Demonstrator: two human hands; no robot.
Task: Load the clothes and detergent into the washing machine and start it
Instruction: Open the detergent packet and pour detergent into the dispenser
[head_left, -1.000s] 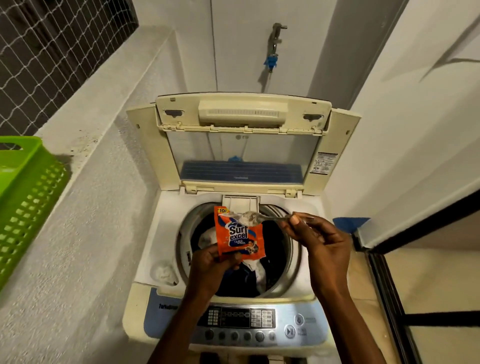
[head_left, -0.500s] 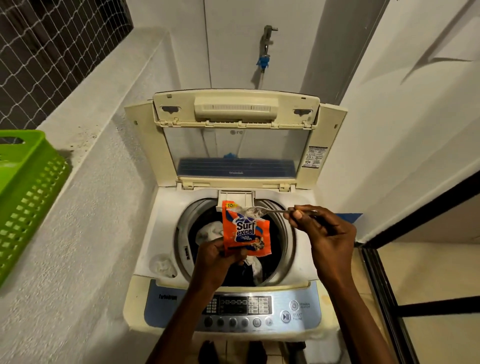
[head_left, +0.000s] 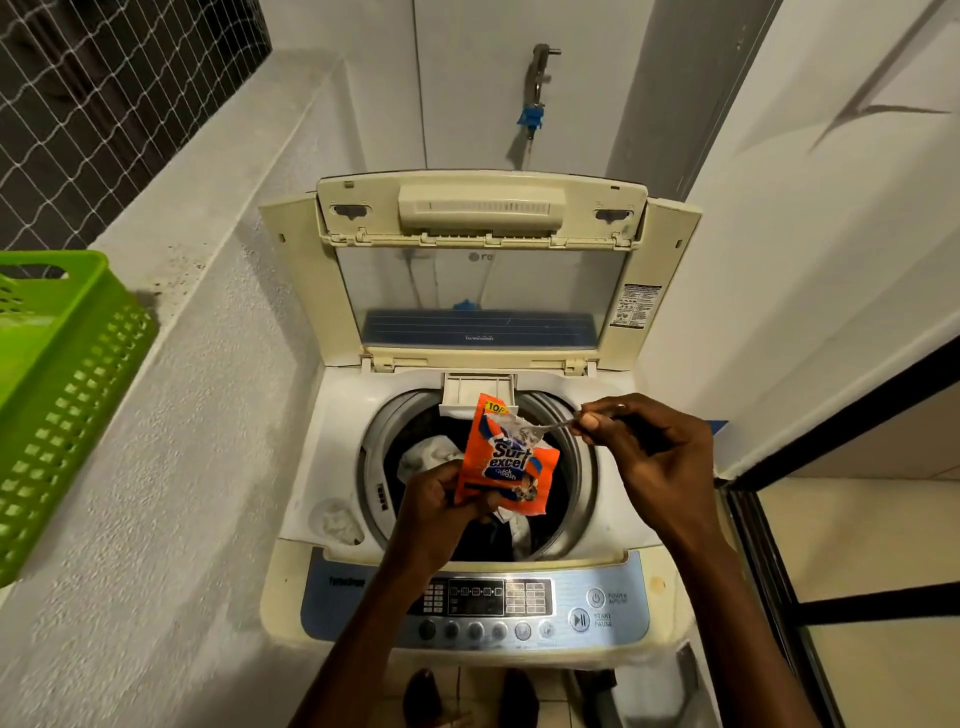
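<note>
Over the open drum (head_left: 483, 488), the left hand (head_left: 441, 504) still grips the detergent sachet (head_left: 506, 462) — its top now torn open. The right hand (head_left: 644, 447) pinches the stretched-off strip (head_left: 535, 427) toward the machine's right edge; pouring looks next.

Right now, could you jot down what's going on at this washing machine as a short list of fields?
Left hand: left hand grips the bottom of the orange detergent sachet
Right hand: right hand pinches a spoon with its bowl at the sachet's torn top
Machine: washing machine, lid raised
Drum: clothes inside, dark and white
Drawer: small tray pulled out at the drum's back rim
Beside: green basket on the ledge at left
</note>
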